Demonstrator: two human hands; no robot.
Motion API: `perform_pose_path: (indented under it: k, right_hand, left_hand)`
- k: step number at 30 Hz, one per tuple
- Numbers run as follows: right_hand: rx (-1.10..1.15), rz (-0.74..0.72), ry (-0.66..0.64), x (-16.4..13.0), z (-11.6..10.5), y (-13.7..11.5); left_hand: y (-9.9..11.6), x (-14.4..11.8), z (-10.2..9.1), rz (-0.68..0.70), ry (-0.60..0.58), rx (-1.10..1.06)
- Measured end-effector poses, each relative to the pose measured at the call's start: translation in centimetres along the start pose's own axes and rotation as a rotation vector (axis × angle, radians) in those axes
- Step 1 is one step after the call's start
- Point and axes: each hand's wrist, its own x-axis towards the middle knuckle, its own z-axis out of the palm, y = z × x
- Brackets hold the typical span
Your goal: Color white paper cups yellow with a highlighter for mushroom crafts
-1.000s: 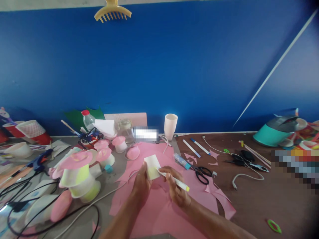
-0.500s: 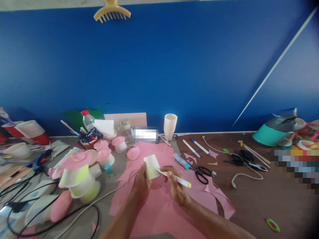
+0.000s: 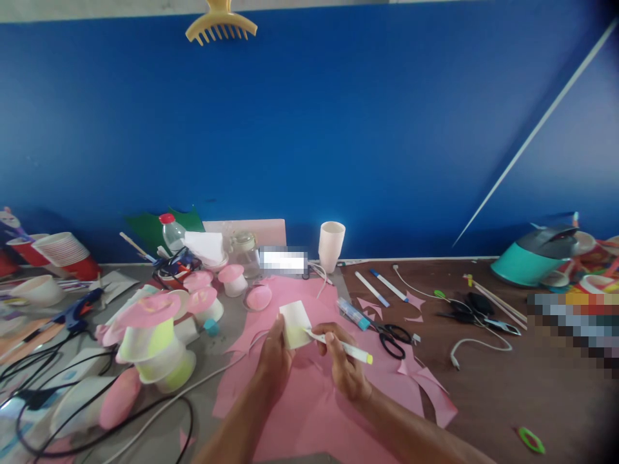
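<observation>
My left hand [image 3: 276,348] is closed around the left side of a small white paper cup [image 3: 296,317], tilted above the pink paper [image 3: 309,412]. Yellow colouring covers the cup's lower part. Pinched in my right hand [image 3: 345,364] is a white marker [image 3: 358,352] with a yellow end, its tip at the right edge of the cup. Black-handled scissors [image 3: 393,340] and a clear tube with a turquoise end [image 3: 354,314] lie just right of that hand.
Cups with pink tops [image 3: 159,341] and cables [image 3: 191,412] crowd the left. A stack of white cups [image 3: 331,247] stands by the blue wall [image 3: 309,129]. Two markers [image 3: 372,288], a white cord [image 3: 478,339] and pliers [image 3: 500,325] lie right. A turquoise container [image 3: 525,261] sits far right.
Hardly anything differs: the whole view shifts slightly to the right. Both hands keep their hold on the cup and the marker.
</observation>
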Motion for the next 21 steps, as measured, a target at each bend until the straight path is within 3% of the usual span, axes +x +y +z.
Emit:
perform_pose_path:
  k: [11, 21]
  right_hand:
    - [0.028, 0.056, -0.037, -0.4, 0.1, 0.9]
    - [0.09, 0.084, -0.056, -0.7, 0.0, 0.9]
  left_hand:
    - [-0.3, 0.1, -0.6, 0.009, -0.048, -0.009]
    - [-0.3, 0.3, -0.4, -0.011, -0.006, -0.038]
